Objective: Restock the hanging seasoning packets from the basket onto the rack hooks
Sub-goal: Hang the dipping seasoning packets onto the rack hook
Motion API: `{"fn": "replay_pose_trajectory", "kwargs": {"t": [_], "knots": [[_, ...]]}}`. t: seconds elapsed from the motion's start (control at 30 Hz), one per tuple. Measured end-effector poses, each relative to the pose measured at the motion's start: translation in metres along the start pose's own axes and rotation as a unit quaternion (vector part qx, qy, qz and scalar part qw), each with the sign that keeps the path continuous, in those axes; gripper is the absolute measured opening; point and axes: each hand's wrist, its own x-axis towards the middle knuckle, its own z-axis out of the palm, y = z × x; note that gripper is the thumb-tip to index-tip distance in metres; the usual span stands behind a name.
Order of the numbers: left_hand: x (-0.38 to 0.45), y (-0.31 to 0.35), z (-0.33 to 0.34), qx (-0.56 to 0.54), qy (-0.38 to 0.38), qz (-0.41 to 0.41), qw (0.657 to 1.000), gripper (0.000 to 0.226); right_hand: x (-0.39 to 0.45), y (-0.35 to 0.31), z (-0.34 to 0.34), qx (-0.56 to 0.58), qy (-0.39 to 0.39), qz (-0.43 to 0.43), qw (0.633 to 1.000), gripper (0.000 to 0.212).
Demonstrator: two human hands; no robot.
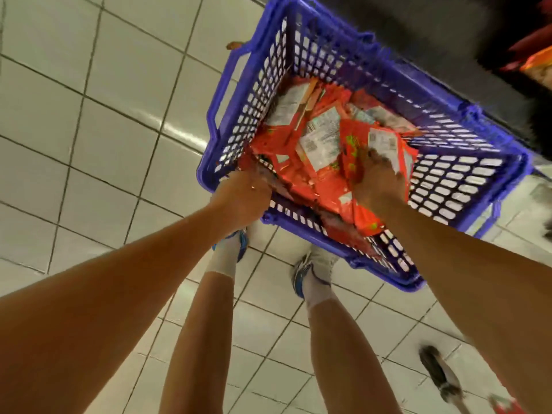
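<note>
A blue plastic basket stands on the tiled floor, filled with several red-orange seasoning packets, some showing white label backs. My left hand is at the basket's near-left corner, its fingers curled into the red packets there. My right hand reaches into the middle of the pile, fingers down among the packets and gripping a bunch of them. The frame is blurred by motion. No rack hooks are visible.
White floor tiles spread to the left and below. My legs and shoes stand just in front of the basket. A dark shelf base with red goods lies beyond the basket at top right. Another person's shoe shows at bottom right.
</note>
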Motion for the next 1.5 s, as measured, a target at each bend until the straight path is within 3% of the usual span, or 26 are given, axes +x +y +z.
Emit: {"fn": "replay_pose_trajectory", "kwargs": {"t": [0.1, 0.2, 0.27, 0.33, 0.4, 0.43, 0.5, 0.57, 0.6, 0.67, 0.73, 0.77, 0.87, 0.9, 1.0, 1.1, 1.2, 1.37, 1.5], "knots": [[-0.007, 0.005, -0.001, 0.035, -0.021, -0.003, 0.999, 0.022, -0.026, -0.012, -0.017, 0.205, 0.062, -0.023, 0.977, 0.032], [-0.016, 0.021, -0.001, 0.011, 0.0, 0.046, 0.999, 0.03, -0.064, -0.022, -0.043, 0.367, 0.022, -0.024, 0.93, 0.02], [-0.019, 0.029, -0.003, -0.047, 0.003, 0.089, 0.995, 0.052, -0.088, -0.029, -0.059, 0.52, -0.08, -0.01, 0.851, 0.013], [-0.017, 0.034, -0.006, -0.063, -0.009, 0.103, 0.993, 0.053, -0.099, -0.034, -0.069, 0.616, -0.205, -0.01, 0.76, 0.007], [-0.014, 0.039, -0.008, -0.023, -0.009, 0.105, 0.994, 0.036, -0.091, -0.032, -0.07, 0.655, -0.234, -0.006, 0.718, 0.015], [-0.013, 0.039, -0.008, -0.013, -0.007, 0.105, 0.994, 0.031, -0.08, -0.03, -0.068, 0.67, -0.198, 0.019, 0.715, 0.018], [-0.011, 0.037, -0.007, -0.026, 0.003, 0.091, 0.996, 0.028, -0.052, -0.017, -0.059, 0.643, -0.074, 0.08, 0.758, 0.018], [-0.007, 0.034, -0.006, -0.065, 0.02, 0.084, 0.994, 0.023, -0.018, 0.007, -0.041, 0.468, 0.021, 0.132, 0.874, 0.024], [-0.004, 0.032, -0.006, -0.088, 0.029, 0.085, 0.992, 0.022, -0.003, 0.021, -0.029, 0.349, 0.02, 0.167, 0.922, 0.037], [0.001, 0.031, -0.004, -0.122, 0.046, 0.083, 0.988, 0.022, 0.01, 0.042, -0.005, 0.107, -0.104, 0.163, 0.975, 0.077], [0.005, 0.03, -0.003, -0.139, 0.063, 0.075, 0.985, 0.016, 0.004, 0.054, 0.014, -0.019, -0.174, 0.103, 0.979, 0.095], [0.005, 0.031, -0.002, -0.141, 0.068, 0.065, 0.985, 0.011, -0.004, 0.058, 0.018, -0.019, -0.148, 0.097, 0.984, 0.086], [0.001, 0.036, -0.002, -0.163, 0.075, 0.048, 0.983, 0.017, -0.026, 0.067, 0.012, 0.043, -0.006, 0.075, 0.996, 0.026], [-0.003, 0.038, -0.002, -0.16, 0.077, 0.049, 0.983, 0.016, -0.034, 0.068, 0.004, 0.064, 0.012, 0.049, 0.997, 0.018], [-0.015, 0.045, -0.006, -0.149, 0.08, 0.066, 0.983, 0.013, -0.063, 0.062, -0.041, 0.162, 0.014, -0.002, 0.987, 0.032], [-0.036, 0.06, -0.016, -0.119, 0.105, 0.092, 0.983, 0.019, -0.094, 0.056, -0.105, 0.279, -0.063, -0.018, 0.958, 0.04], [-0.064, 0.081, -0.028, -0.136, 0.093, 0.125, 0.978, 0.009, -0.129, 0.04, -0.179, 0.316, -0.147, -0.059, 0.935, 0.007], [-0.131, 0.122, -0.055, -0.212, 0.001, 0.153, 0.965, 0.014, -0.178, 0.004, -0.287, 0.21, -0.144, -0.161, 0.953, 0.012], [-0.195, 0.15, -0.086, -0.239, 0.06, 0.187, 0.951, 0.016, -0.235, -0.022, -0.366, 0.126, -0.126, -0.221, 0.959, 0.015]]}}
